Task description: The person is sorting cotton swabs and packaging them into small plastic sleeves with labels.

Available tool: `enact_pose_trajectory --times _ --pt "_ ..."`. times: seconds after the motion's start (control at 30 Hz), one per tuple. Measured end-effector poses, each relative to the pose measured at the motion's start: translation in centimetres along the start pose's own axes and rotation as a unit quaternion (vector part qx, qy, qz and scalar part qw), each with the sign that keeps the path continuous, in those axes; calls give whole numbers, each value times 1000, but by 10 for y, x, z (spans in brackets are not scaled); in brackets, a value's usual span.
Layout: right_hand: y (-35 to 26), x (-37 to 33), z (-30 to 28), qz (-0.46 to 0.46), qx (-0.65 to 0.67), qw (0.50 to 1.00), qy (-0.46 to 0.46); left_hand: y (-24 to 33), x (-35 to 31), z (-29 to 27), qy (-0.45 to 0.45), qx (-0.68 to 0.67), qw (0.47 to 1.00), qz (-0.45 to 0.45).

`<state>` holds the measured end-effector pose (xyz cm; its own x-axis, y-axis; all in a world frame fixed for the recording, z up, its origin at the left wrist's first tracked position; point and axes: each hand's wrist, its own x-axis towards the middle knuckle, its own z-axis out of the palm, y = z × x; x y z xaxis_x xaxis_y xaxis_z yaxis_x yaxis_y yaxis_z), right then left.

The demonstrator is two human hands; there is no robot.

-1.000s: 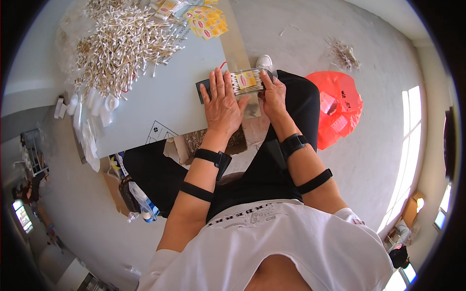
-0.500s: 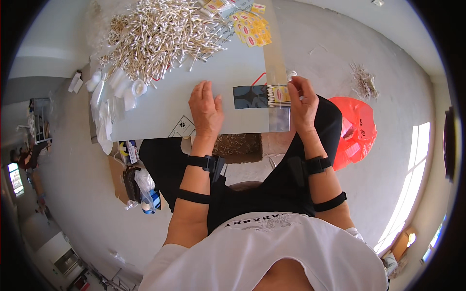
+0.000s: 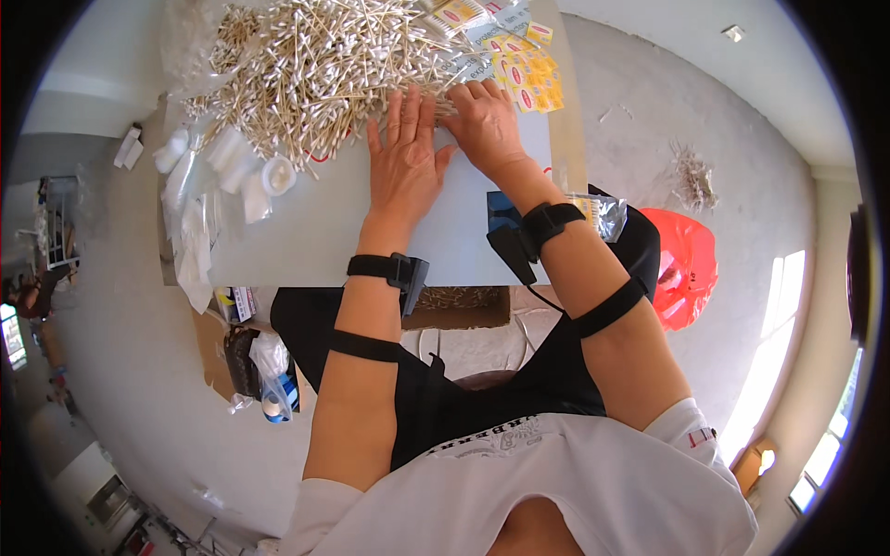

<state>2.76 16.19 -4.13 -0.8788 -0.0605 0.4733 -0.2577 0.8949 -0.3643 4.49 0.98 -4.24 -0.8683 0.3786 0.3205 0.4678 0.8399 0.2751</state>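
Note:
A large heap of cotton swabs (image 3: pixel 306 79) with pale sticks and white tips covers the far left of the table. My left hand (image 3: pixel 408 157) lies at its near right edge, fingers stretched out, their tips touching the swabs. Beside it, my right hand (image 3: pixel 486 128) has its fingers curled over swabs at the same edge; its fingertips are partly hidden. A small clear bag (image 3: pixel 607 219) with swabs and a yellow card sticks out past the table's right edge, partly behind my right forearm. Next to it a dark rectangle (image 3: pixel 501 211) lies on the table.
Yellow cards (image 3: pixel 528 79) lie at the far right of the table (image 3: pixel 324 246), near a filled bag (image 3: pixel 456 15). Clear plastic and white rolls (image 3: pixel 232 167) are at the left. Below are a cardboard box (image 3: pixel 464 310) and a red bag (image 3: pixel 684 269).
My right hand has let go of the small bag at the right table edge and moved left and away to the heap. My left hand has moved forward to the swabs.

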Motion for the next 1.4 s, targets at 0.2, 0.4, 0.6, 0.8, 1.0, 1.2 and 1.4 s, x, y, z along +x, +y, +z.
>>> enact_pose_trajectory --times 0.2,0.4,0.6,0.8,1.0,1.2,1.4 --pt "8 -11 -1 -11 18 1000 2 -12 4 9 -47 41 998 5" --pt "13 -43 -28 -13 85 995 -47 -13 2 6 -40 34 998 -22" --pt "-6 -86 -49 39 155 987 -2 -5 -11 -7 -28 17 999 2" --pt "-14 -103 -54 22 175 984 10 17 -61 -26 -133 -5 990 45" --pt "-16 -91 -50 195 275 941 -34 17 -85 -27 -94 -40 995 -7" --pt "-25 -83 -50 218 214 951 -45 21 -82 -30 -72 -7 997 28" --pt "-14 -65 -37 166 103 980 -37 21 -82 -24 -44 -30 999 2"
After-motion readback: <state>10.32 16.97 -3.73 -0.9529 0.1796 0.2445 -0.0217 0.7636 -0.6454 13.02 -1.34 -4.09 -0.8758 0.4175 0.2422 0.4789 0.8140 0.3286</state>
